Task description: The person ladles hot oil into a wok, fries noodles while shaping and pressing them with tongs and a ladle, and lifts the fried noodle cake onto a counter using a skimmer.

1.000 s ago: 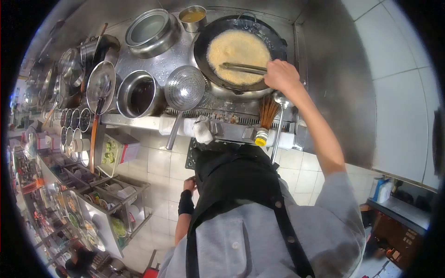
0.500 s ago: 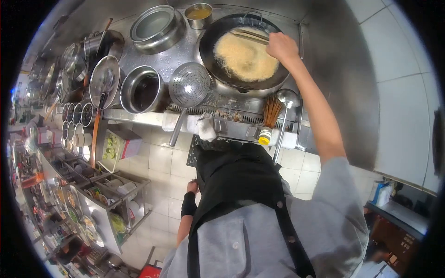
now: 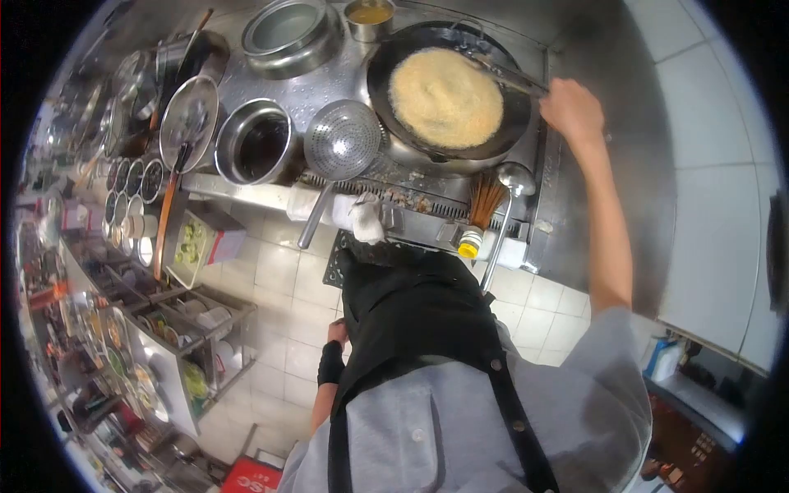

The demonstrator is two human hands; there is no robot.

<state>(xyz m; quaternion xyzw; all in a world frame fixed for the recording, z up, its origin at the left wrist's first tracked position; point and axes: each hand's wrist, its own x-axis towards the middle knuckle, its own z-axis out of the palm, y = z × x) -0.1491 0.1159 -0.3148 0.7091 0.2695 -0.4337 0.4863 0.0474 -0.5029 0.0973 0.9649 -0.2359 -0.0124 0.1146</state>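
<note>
My right hand is closed around a pair of long chopsticks, beyond the right rim of a black wok. Their tips point left, over the wok's right side. A pale golden, foamy mass covers much of the wok's inside. Down at my side, next to the black apron, hangs my left hand, a black band at its wrist. The apron partly covers its fingers, so I cannot see whether they hold anything.
A perforated strainer lies left of the wok, near a pot of dark liquid. A bamboo brush and a ladle rest at the stove's front edge. Shelves with bowls stand at lower left.
My right hand has moved right, drawing the chopsticks from over the foamy mass to the wok's right side. The mass looks rounder and smoother. My left hand stays low at my side.
</note>
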